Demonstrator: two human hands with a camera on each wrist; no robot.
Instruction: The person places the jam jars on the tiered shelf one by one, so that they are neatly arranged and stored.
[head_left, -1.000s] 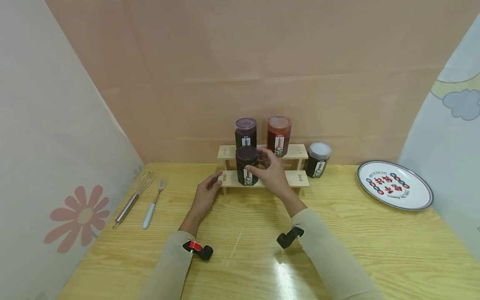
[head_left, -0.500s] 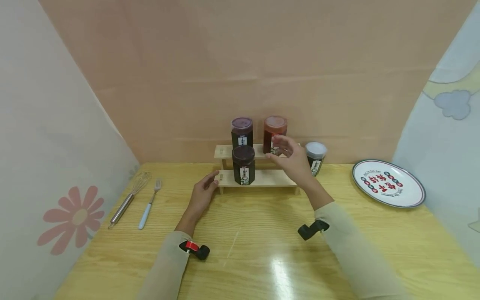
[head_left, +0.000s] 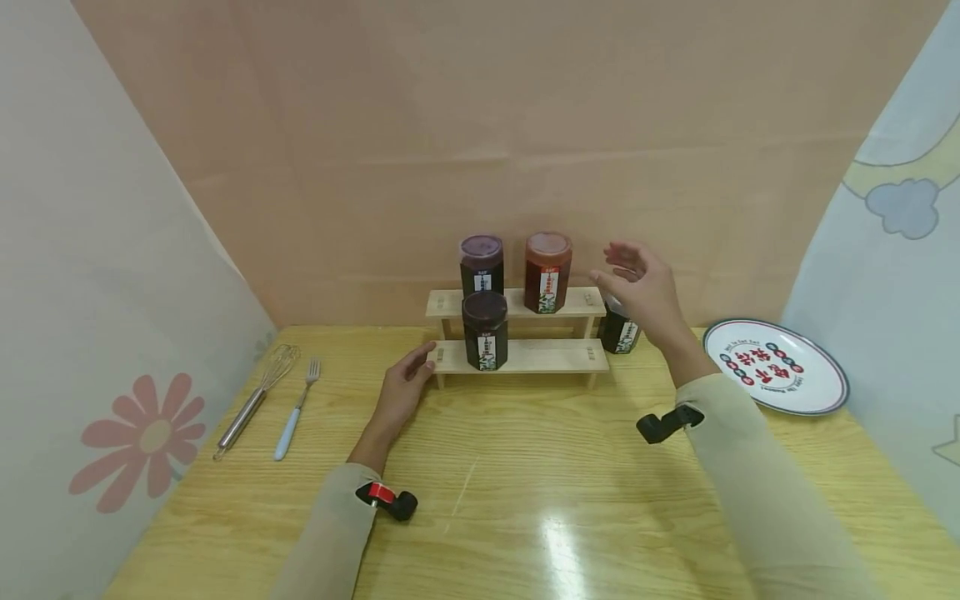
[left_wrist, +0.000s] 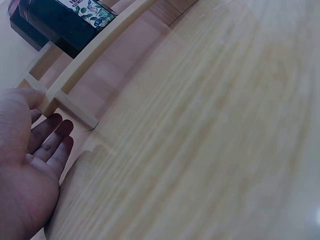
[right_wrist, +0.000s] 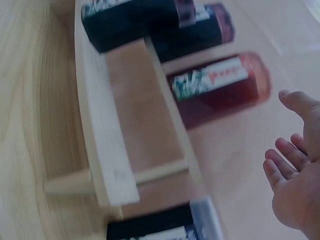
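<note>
My left hand (head_left: 400, 390) is at the left end of the lower shelf of a small two-tier wooden rack (head_left: 551, 357); in the left wrist view the thumb touches the shelf end, and the fingers (left_wrist: 60, 150) extend loosely below it. A dark-lidded jar (head_left: 486, 332) stands on the lower tier. Behind it, a purple-lidded jar (head_left: 482, 260) and a red jar (head_left: 548, 273) occupy the upper tier. My right hand (head_left: 647, 292) is raised with nothing in it, fingers apart, overlapping the white-lidded jar (head_left: 619, 332) beside the rack and hiding most of its lid.
A whisk (head_left: 258, 400) and a blue-handled fork (head_left: 297, 410) lie on the wooden table at the left. To the right, a white oval plate (head_left: 813, 396) with red lettering sits near the side wall. A plain backdrop rises close behind the rack.
My right hand has let go of the dark-lidded jar on the lower tier and moved right, past the red jar, to above the white-lidded jar. My left hand has stayed at the rack.
</note>
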